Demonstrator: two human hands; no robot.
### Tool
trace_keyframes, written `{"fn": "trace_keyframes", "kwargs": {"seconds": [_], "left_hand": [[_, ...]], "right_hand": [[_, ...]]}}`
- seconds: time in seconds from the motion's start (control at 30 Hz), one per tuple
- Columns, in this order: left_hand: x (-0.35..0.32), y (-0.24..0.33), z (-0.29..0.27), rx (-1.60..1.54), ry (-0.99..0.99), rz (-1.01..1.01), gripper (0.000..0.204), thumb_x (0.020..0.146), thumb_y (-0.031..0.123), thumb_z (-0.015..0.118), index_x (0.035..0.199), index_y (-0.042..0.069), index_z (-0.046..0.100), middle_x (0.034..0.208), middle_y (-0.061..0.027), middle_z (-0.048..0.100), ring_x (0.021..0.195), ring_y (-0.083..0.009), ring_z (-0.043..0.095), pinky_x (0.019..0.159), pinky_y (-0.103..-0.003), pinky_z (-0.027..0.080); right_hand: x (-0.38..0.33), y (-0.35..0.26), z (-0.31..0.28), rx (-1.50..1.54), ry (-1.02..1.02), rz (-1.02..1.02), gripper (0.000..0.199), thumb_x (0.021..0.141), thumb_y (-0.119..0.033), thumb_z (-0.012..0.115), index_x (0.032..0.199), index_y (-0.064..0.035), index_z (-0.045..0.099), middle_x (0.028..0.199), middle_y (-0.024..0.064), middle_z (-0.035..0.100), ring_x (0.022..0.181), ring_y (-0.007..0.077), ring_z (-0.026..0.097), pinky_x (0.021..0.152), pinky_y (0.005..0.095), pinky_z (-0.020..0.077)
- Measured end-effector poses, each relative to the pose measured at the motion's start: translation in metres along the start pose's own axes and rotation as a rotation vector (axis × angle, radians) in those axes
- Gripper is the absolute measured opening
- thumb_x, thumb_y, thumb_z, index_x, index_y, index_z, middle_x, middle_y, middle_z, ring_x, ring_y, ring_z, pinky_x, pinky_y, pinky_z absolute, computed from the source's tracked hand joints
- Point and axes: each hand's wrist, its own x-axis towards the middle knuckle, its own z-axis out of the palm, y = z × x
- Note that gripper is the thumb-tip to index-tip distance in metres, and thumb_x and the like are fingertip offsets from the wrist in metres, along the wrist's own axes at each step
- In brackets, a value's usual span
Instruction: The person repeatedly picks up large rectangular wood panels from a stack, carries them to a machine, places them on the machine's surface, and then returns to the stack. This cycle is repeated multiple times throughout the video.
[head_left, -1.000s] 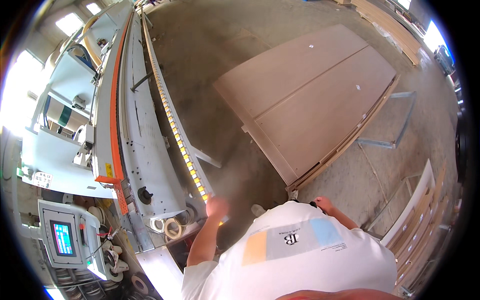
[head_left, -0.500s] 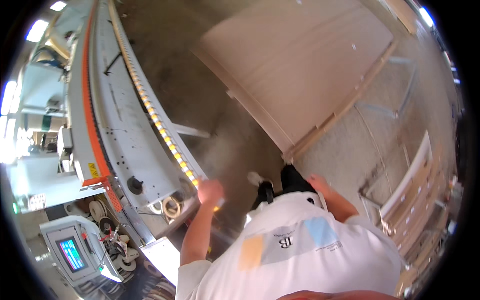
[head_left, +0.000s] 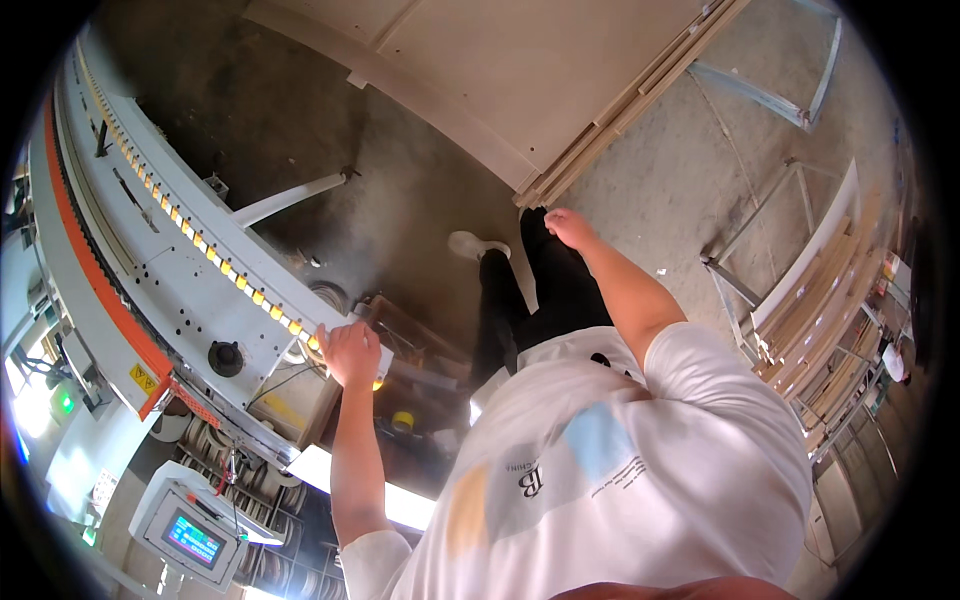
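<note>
Here, left grip (head_left: 350, 354) palm-down on roller rail (head_left: 259, 297)

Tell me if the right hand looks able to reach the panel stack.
Likely yes: the right hand looks close to the panel stack, with nothing visible blocking it, though depth is unclear.

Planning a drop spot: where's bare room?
Bare floor between pale support leg and brown boards; also between those boards and the metal rack, right. Crowded: beside the left hand, where the roller rail ends near a yellow object.
</note>
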Motion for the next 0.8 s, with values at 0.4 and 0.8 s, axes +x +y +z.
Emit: {"fn": "trace_keyframes", "kwargs": {"seconds": [0.4,0.8], "left_hand": [[0.013,0.011,0.000,0.110,-0.166,-0.055,0.015,0.089,0.022,0.062,0.077,0.015,0.069,0.080,-0.0016,0.070,0.090,-0.0212,0.064,0.118,-0.049,0.030],[0.016,0.014,0.000,0.171,-0.248,-0.040,0.016,0.086,0.023,0.061,0.096,0.018,0.073,0.092,-0.0015,0.067,0.103,-0.0205,0.061,0.118,-0.053,0.027]], "right_hand": [[0.102,-0.058,-0.036,1.101,0.165,0.499,0.089,0.100,-0.056,0.050,0.157,0.0048,0.020,0.162,0.0188,0.030,0.149,0.0294,0.033,0.119,0.0444,0.0322],[0.125,-0.078,-0.049,1.131,0.130,0.609,0.086,0.096,-0.059,0.055,0.161,-0.0166,0.020,0.167,0.0105,0.021,0.153,0.0264,0.021,0.121,0.0477,0.0200]]}}
